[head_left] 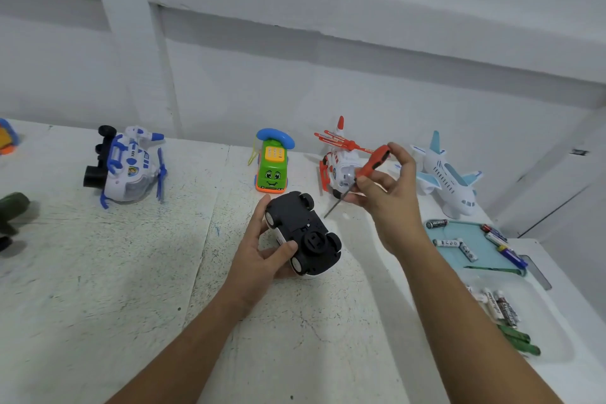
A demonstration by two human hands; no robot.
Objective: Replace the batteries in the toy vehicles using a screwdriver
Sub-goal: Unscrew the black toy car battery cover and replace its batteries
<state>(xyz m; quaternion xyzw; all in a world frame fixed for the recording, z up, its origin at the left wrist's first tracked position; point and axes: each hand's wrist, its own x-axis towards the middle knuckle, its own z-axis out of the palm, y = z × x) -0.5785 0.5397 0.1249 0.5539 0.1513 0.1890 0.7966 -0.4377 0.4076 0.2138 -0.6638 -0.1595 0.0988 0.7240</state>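
Cut off at the left edge of the frame are an orange and blue toy and a dark green toy, both hard to identify. At centre, the left hand has its grip curled round an upturned toy car over the white desk. Upper right of it, the right hand pinches a red-handled screwdriver, with the tip pointing down-left, clear of the car. Batteries lie on a teal tray at right.
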